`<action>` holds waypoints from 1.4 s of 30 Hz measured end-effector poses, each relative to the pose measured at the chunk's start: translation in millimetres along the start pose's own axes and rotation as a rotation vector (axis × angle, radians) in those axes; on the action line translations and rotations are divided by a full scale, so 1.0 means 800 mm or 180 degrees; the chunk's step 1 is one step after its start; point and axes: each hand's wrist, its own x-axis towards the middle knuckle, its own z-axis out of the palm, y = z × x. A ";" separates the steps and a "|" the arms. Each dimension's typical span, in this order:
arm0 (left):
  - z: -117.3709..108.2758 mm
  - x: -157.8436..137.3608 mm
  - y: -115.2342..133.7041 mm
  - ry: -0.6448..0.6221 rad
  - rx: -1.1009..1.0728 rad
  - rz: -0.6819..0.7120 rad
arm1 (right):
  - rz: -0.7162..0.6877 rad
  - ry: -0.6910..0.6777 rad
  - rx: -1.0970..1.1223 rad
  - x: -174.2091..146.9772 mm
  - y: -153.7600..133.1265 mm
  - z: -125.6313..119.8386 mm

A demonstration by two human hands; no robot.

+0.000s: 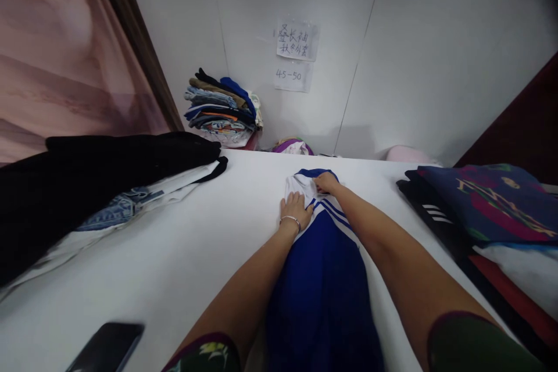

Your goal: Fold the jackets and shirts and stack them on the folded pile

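Observation:
A blue and white jacket (322,285) with blue stripes lies lengthwise on the white table, its collar end away from me. My left hand (295,210), a bracelet on its wrist, rests with fingers stretched out on the white cloth near the collar. Close beside it, my right hand (326,182) has its fingers closed on the jacket's blue and white edge at the far end. My right fingertips are partly hidden by the cloth.
On the left lies a pile of clothes (108,168), black on top, with a phone (107,349) nearer me. Folded clothes (492,203) are stacked at the right. Beyond the table stand another clothes stack (222,107) and a wall with paper signs (296,40).

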 end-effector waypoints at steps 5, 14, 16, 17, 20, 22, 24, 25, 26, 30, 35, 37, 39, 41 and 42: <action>0.000 0.000 0.001 0.0027 -0.0059 0.0012 | 0.0292 -0.0214 -0.0035 0.005 -0.002 0.011; 0.002 0.000 0.000 0.0035 -0.0120 0.0017 | -0.0448 0.0374 -0.0653 -0.042 -0.025 0.023; 0.003 0.001 -0.001 0.0059 -0.0110 0.0024 | -0.0715 0.0427 -0.0807 -0.050 -0.029 0.029; 0.003 0.002 -0.001 0.0075 -0.0098 0.0029 | -0.0834 0.0424 -0.0867 -0.053 -0.031 0.032; 0.002 0.002 0.000 0.0084 -0.0064 0.0029 | -0.1107 0.0388 -0.0977 -0.057 -0.030 0.037; 0.001 0.001 0.000 0.0091 -0.0050 0.0033 | -0.1313 0.0315 -0.0988 -0.057 -0.025 0.036; 0.000 0.000 0.000 0.0128 -0.0076 0.0064 | -0.1571 0.0182 -0.0955 -0.056 -0.017 0.032; 0.000 -0.001 0.000 0.0155 -0.0108 0.0078 | -0.1698 0.0098 -0.0925 -0.055 -0.012 0.029; 0.000 -0.001 0.000 0.0179 -0.0150 0.0075 | -0.1807 0.0013 -0.0887 -0.054 -0.007 0.027; 0.000 -0.004 0.000 0.0324 -0.0348 -0.0158 | -0.1995 -0.0205 -0.0653 -0.051 0.011 0.024; -0.002 -0.004 0.001 0.0092 -0.0171 0.0041 | -0.1764 -0.0061 -0.0287 -0.044 0.020 0.028; -0.002 -0.003 0.002 -0.0079 -0.0067 0.0119 | -0.1488 0.0241 -0.0157 -0.037 0.026 0.024; -0.002 -0.003 0.002 -0.0060 -0.0032 0.0117 | -0.1121 0.0610 -0.0038 -0.025 0.036 0.016; -0.001 -0.003 0.002 0.0021 -0.0030 0.0112 | -0.0716 0.0883 0.0076 -0.011 0.048 0.009; -0.001 -0.003 0.001 0.0051 -0.0029 0.0111 | -0.0517 0.0959 0.0136 -0.003 0.054 0.006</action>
